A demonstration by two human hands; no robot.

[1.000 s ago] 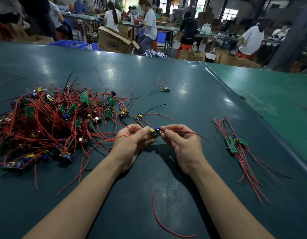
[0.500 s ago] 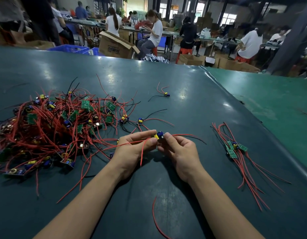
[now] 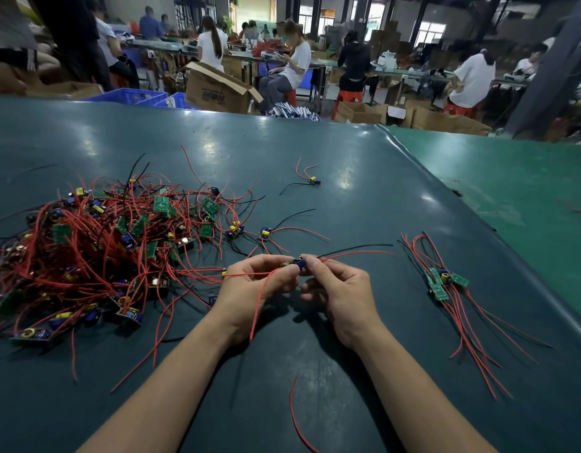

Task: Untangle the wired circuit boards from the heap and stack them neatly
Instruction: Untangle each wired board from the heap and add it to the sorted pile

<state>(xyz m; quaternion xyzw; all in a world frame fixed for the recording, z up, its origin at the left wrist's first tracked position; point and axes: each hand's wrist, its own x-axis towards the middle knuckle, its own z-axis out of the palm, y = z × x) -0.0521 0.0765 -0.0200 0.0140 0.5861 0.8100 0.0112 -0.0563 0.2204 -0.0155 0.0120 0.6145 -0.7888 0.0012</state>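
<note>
A tangled heap [image 3: 96,250] of small green circuit boards with red and black wires covers the left of the dark green table [image 3: 315,152]. My left hand [image 3: 253,295] and my right hand [image 3: 341,289] pinch one small wired board [image 3: 297,263] between their fingertips, just above the table at the centre. Its red and black wires trail off to the right, and one red wire hangs down over my left hand. A short stack of boards [image 3: 441,282] lies at the right with its red wires fanned toward me.
Two single wired boards [image 3: 264,233] lie just beyond my hands and another [image 3: 313,181] farther back. A loose red wire [image 3: 295,416] lies between my forearms. A lighter green table [image 3: 511,191] adjoins on the right. People and cardboard boxes stand beyond the far edge.
Both hands stayed pinching the board at the centre and turned it. Its wires now stream to the right, and a red wire has dropped across my left hand.
</note>
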